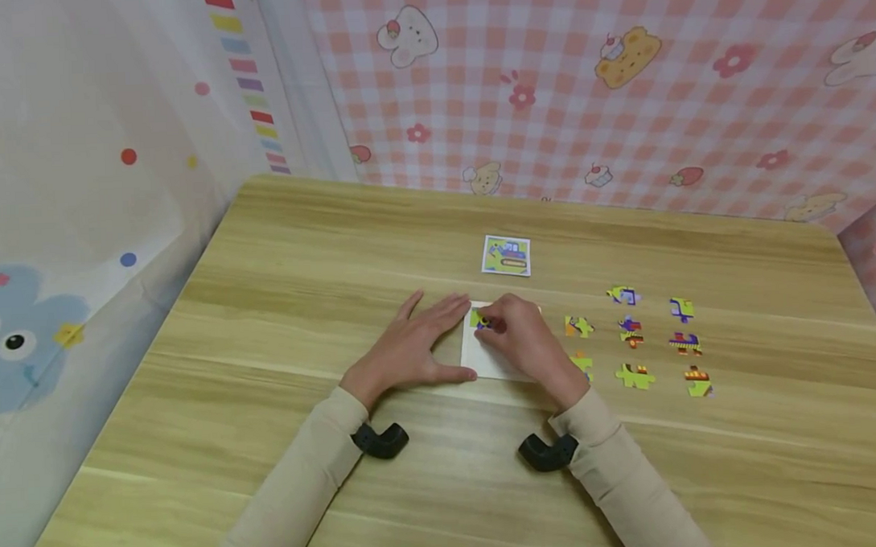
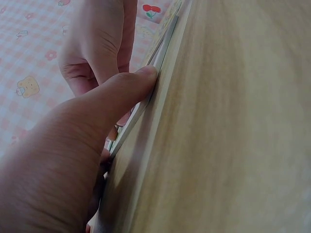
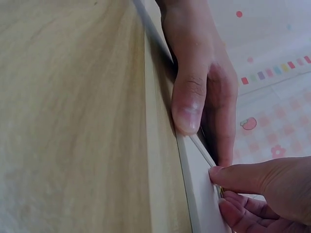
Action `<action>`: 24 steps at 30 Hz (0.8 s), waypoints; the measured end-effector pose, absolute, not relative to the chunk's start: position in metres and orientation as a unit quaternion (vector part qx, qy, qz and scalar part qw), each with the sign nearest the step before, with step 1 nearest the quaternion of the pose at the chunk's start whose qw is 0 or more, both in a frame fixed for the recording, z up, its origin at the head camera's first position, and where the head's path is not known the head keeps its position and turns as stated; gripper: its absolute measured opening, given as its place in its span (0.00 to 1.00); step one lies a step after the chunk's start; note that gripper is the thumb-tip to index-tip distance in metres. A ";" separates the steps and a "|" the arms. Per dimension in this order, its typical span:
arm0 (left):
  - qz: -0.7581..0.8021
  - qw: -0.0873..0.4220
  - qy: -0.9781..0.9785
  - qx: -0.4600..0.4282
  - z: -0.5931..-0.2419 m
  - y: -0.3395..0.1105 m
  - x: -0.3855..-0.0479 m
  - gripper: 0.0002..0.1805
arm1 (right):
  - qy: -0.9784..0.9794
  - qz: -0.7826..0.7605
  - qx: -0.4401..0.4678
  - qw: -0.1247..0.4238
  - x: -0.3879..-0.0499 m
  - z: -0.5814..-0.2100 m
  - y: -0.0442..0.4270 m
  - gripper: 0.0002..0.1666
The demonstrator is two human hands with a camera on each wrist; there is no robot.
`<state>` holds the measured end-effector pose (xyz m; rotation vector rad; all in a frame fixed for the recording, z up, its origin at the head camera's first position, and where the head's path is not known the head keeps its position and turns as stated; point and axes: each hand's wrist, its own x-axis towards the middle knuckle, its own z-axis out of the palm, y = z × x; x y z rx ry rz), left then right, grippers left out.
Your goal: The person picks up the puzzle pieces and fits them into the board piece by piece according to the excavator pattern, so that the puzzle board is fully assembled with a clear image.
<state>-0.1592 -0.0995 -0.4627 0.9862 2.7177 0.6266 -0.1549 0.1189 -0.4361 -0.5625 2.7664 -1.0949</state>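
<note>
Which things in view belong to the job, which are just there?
Job, as far as I can judge:
white board, touched by left hand
puzzle piece pinched by right hand
loose pieces to the right
picture card, likely the reference

Just there:
pink checked cloth
white dotted cloth
black wrist fittings

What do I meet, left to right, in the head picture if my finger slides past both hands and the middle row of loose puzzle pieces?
Blue cartoon face, left hand, right hand, green-and-orange piece, purple-and-orange piece, purple-and-red striped piece.
</note>
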 end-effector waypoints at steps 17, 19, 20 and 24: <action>0.208 0.095 0.915 0.333 -0.461 -0.100 -0.160 0.59 | 0.908 -0.367 -0.197 0.040 -0.156 -0.439 0.114 0.13; 0.206 0.095 0.915 0.333 -0.461 -0.100 -0.160 0.59 | 0.910 -0.361 -0.202 0.036 -0.155 -0.438 0.113 0.14; 0.207 0.096 0.915 0.333 -0.461 -0.100 -0.160 0.60 | 0.910 -0.360 -0.203 0.033 -0.154 -0.438 0.113 0.15; 0.204 0.099 0.916 0.332 -0.461 -0.100 -0.159 0.60 | 0.916 -0.353 -0.191 0.010 -0.152 -0.435 0.113 0.17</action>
